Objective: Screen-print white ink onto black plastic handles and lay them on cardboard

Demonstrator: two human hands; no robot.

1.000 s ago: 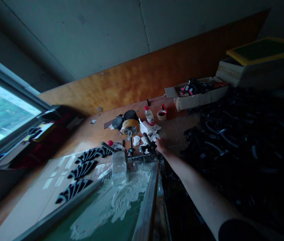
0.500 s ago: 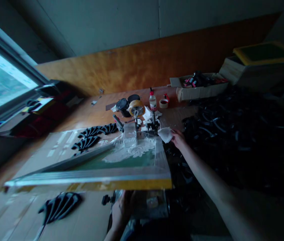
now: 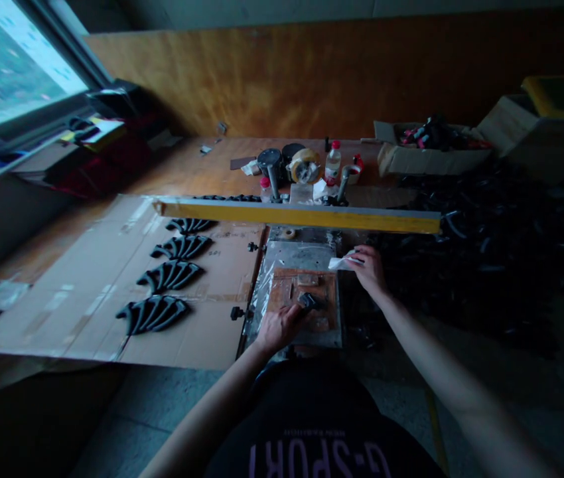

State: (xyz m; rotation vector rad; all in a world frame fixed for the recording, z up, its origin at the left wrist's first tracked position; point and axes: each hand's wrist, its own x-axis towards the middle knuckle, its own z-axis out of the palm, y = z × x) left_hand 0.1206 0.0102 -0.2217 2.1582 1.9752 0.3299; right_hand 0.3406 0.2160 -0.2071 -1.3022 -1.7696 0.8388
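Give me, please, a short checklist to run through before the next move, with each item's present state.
1. Left hand on the dark piece: ok.
2. Dark piece squarely seated on the brown board: cannot tell, too blurred.
3. Right hand free: not ok, it holds a white tissue.
4. Yellow-edged frame clear of both hands: ok, a gap shows.
5. Curved black parts on the cardboard dry: cannot tell.

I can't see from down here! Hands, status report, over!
Left hand at black part. Right hand gripping white tissue. Screen frame raised, beyond both hands.
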